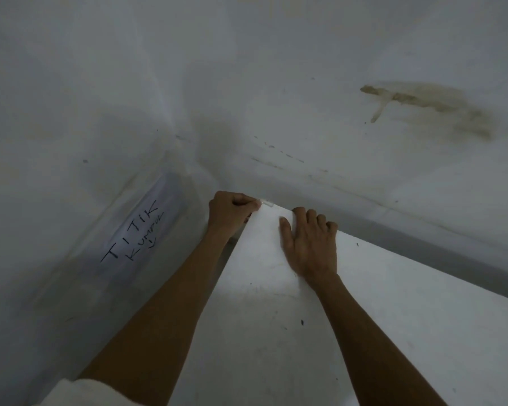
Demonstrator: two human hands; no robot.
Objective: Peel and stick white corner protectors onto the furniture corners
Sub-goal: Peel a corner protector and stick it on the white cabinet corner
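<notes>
I see my left hand [232, 212] with its fingers curled, thumb and fingertips pinching a small white, part-clear plastic corner protector [267, 204] against the far corner of the white flat furniture top [364, 332]. The protector sits on that corner, just left of 12 o'clock from the top's centre. I cannot tell whether it is fully seated.

Nearest to me, at 7 o'clock, is a pale cloth sleeve [79, 394]. Both bare forearms reach from there toward the corner. The top carries a few small dark specks.

My right hand [308, 238] rests palm down on the top just beside the protector, at its 4 o'clock. The thumb is straight and the fingertips are hidden past the far edge.

Farther off, at 9 o'clock, a white paper sign [147, 227] on the wall reads "TITIK KUMPUL". At 1 o'clock, the white painted wall [276, 68] bears a brownish smeared stain [428, 106].
</notes>
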